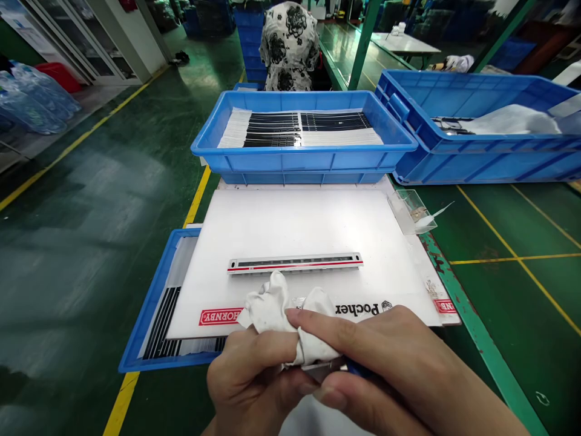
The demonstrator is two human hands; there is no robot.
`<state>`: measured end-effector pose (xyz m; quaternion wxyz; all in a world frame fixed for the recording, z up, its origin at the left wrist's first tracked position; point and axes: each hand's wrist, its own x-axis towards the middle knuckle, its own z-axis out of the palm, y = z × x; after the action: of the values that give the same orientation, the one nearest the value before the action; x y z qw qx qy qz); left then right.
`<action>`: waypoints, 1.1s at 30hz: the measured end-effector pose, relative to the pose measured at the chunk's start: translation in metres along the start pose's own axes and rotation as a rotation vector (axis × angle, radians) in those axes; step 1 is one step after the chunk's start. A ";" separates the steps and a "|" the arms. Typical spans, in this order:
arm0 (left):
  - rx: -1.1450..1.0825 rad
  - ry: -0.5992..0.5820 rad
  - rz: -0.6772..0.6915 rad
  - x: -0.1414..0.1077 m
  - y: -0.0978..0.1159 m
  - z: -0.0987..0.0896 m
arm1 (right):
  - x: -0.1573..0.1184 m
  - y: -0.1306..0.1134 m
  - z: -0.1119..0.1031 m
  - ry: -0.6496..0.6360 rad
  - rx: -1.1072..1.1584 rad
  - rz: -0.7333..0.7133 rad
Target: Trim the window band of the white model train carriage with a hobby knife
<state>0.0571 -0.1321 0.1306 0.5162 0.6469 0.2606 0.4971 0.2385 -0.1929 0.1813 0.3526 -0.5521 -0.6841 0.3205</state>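
Close to the camera, my left hand [256,372] is closed around a crumpled white cloth [272,306]. My right hand [390,357] presses its index finger into the same cloth from the other side, its thumb curled underneath. Between the thumbs shows a small shiny metallic-looking piece [323,367] with a bit of dark blue beside it; the fingers and cloth hide what it is. Just beyond the cloth, a silver model train carriage shell [295,264] with a red stripe and dark windows lies lengthwise on a white board [290,218] printed HORNBY and Pocher.
A blue bin [308,162] of dark strips in rows stands behind the board. A larger blue bin [490,151] is at right, a blue tray [154,303] sits lower left. A clear box [411,212] rests by the board's right edge. A person [289,45] sits beyond.
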 end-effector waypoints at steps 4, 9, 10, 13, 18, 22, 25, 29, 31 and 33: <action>-0.021 -0.022 0.033 0.000 0.001 0.000 | 0.000 0.000 0.001 0.019 0.002 -0.017; 0.008 0.002 0.022 0.003 0.004 0.003 | 0.000 0.000 -0.003 -0.013 -0.008 -0.029; 0.011 0.008 0.024 0.004 0.005 0.004 | 0.000 0.000 -0.003 -0.019 -0.004 -0.026; 0.019 0.011 0.034 0.007 0.006 0.005 | 0.000 0.000 -0.005 -0.035 0.020 -0.007; 0.055 -0.015 0.061 0.006 0.007 0.004 | -0.001 0.001 -0.005 -0.050 0.072 0.036; 0.071 -0.049 0.092 0.004 0.004 0.002 | 0.000 0.001 -0.007 -0.062 0.078 0.033; 0.068 -0.064 0.101 0.003 0.002 0.001 | 0.001 -0.002 -0.010 -0.062 0.101 0.031; 0.052 -0.080 0.062 0.003 0.000 0.002 | 0.002 -0.005 -0.011 -0.042 0.119 0.046; 0.026 -0.091 0.063 0.003 0.000 0.003 | 0.003 -0.005 -0.011 -0.040 0.123 0.052; 0.025 -0.092 0.048 0.003 0.001 0.003 | 0.003 -0.005 -0.010 -0.038 0.139 0.049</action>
<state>0.0606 -0.1313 0.1325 0.5073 0.6817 0.2271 0.4759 0.2442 -0.1905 0.1914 0.3690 -0.5367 -0.6530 0.3865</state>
